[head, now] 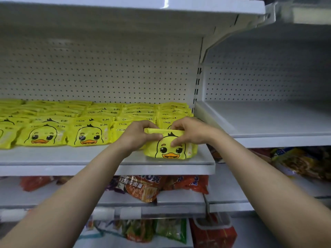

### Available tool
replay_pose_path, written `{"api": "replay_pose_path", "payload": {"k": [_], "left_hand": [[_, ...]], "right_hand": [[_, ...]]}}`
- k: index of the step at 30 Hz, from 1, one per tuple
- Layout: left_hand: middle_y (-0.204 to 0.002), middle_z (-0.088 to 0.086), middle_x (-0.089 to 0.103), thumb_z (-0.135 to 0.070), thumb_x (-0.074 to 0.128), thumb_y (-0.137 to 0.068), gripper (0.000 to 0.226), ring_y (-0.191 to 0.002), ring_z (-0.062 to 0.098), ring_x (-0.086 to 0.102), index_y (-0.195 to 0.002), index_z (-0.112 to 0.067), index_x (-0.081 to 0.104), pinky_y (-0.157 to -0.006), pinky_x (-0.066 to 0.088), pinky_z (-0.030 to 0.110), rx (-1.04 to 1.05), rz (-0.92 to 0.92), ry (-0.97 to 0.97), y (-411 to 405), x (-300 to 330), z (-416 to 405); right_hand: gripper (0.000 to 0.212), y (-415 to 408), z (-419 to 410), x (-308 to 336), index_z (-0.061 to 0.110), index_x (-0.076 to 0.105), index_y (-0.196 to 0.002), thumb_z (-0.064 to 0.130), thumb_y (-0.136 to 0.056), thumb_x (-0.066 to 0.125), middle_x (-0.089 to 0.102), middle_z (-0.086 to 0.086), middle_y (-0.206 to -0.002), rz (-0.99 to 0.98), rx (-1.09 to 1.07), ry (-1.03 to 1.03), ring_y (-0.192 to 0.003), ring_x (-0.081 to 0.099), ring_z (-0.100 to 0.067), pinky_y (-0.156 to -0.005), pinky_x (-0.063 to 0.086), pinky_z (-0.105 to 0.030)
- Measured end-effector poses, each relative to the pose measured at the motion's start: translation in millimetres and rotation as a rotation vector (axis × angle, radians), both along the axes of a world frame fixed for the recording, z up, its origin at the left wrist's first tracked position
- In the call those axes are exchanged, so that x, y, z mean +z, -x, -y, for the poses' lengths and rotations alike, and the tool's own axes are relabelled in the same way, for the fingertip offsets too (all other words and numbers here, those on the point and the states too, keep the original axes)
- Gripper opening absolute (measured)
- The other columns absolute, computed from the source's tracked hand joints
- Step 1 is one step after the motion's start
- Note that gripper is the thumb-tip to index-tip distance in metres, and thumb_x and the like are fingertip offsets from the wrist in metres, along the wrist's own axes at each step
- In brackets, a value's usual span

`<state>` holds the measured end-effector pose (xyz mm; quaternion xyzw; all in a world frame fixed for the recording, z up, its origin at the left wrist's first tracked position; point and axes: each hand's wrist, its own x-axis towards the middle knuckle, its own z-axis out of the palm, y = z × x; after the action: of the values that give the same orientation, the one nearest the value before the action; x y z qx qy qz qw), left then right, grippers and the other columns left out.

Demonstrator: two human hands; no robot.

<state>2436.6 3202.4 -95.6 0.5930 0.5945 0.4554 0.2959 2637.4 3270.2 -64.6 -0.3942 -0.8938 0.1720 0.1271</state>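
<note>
Item: yellow duck-face pack (172, 151), upright at the front right end of the shelf (71, 156), held by both hands.

Detail: the left hand (138, 136) and right hand (188, 132) each take a pinching grip on the pack's folded top edge, with thumbs on the printed face and fingers over the back. The base appears to rest on the shelf. To seat it well, keep both pinches even, square the duck face to the aisle and bring it level with the front row of matching packs (87, 135) to the left. Let go only once the base sits flat. Not legible: the fingertips behind the pack are hidden, and the pack behind the left hand is mostly covered. The rear rows blur together, so no count is possible. The print on the orange packets (143, 188) on the shelf below is smeared.
</note>
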Motion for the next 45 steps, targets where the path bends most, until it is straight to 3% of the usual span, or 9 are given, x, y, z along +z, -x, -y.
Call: {"api": "replay_pose_path", "payload": {"k": [1,3,5,7,11,33,45], "left_hand": [[-0.085,0.002,0.067,-0.027,0.082,-0.075,0.027,-0.077,0.017,0.062,-0.097,-0.019,0.070,-0.071,0.048,0.032,0.070,-0.079,-0.067,3,-6,-4],[-0.111,0.001,0.066,-0.038,0.075,-0.081,0.037,-0.104,0.020,0.059,-0.115,-0.025,0.064,-0.085,0.048,0.036,0.216,-0.426,-0.142,10,-20,-8],[-0.139,0.007,0.050,-0.047,0.068,-0.084,0.054,-0.128,0.030,0.043,-0.134,-0.034,0.051,-0.098,0.043,0.043,0.331,-0.781,-0.094,16,-37,-7],[-0.152,0.011,0.033,-0.050,0.065,-0.085,0.063,-0.140,0.036,0.026,-0.142,-0.041,0.040,-0.107,0.036,0.052,0.377,-0.924,-0.019,19,-53,-7],[-0.157,0.013,0.023,-0.050,0.063,-0.087,0.064,-0.145,0.037,0.015,-0.145,-0.041,0.036,-0.112,0.027,0.059,0.353,-0.953,0.002,21,-69,-12],[-0.155,0.015,0.029,-0.039,0.065,-0.089,0.055,-0.146,0.034,0.015,-0.140,-0.037,0.046,-0.113,0.017,0.063,0.419,-0.822,-0.145,18,-86,-23],[-0.158,0.011,0.024,-0.042,0.062,-0.090,0.056,-0.148,0.031,0.010,-0.141,-0.036,0.043,-0.116,0.013,0.059,0.396,-0.809,-0.118,20,-83,-16]], "right_hand": [[0.034,-4,-4,0,0.024,0.068,-0.097,0.034,-0.070,0.087,0.068,0.008,-0.099,0.011,-0.021,-0.008,-0.098,0.062,-0.015,-0.078,0.049,-0.029],[0.047,-12,-13,-2,0.018,0.068,-0.111,0.033,-0.071,0.087,0.066,0.002,-0.117,0.051,-0.082,-0.032,-0.112,0.059,-0.019,-0.092,0.049,-0.033],[0.058,-17,-22,-6,0.014,0.064,-0.122,0.034,-0.072,0.086,0.062,-0.001,-0.128,0.079,-0.135,-0.048,-0.120,0.057,-0.019,-0.099,0.046,-0.032],[0.064,-17,-30,-12,0.014,0.062,-0.127,0.035,-0.072,0.086,0.060,-0.001,-0.133,0.088,-0.158,-0.032,-0.122,0.055,-0.018,-0.099,0.045,-0.027],[0.072,-14,-42,-16,0.014,0.057,-0.135,0.035,-0.073,0.086,0.056,-0.002,-0.140,0.077,-0.182,-0.016,-0.127,0.052,-0.018,-0.104,0.042,-0.027],[0.066,0,-73,-27,0.021,0.058,-0.133,0.038,-0.074,0.084,0.057,0.001,-0.137,0.052,-0.275,-0.096,-0.125,0.053,-0.020,-0.098,0.045,-0.031],[0.059,25,-62,-20,0.022,0.050,-0.134,0.020,-0.078,0.068,0.053,-0.006,-0.127,0.363,-0.284,-0.288,-0.121,0.046,-0.027,-0.091,0.051,-0.042]]}}
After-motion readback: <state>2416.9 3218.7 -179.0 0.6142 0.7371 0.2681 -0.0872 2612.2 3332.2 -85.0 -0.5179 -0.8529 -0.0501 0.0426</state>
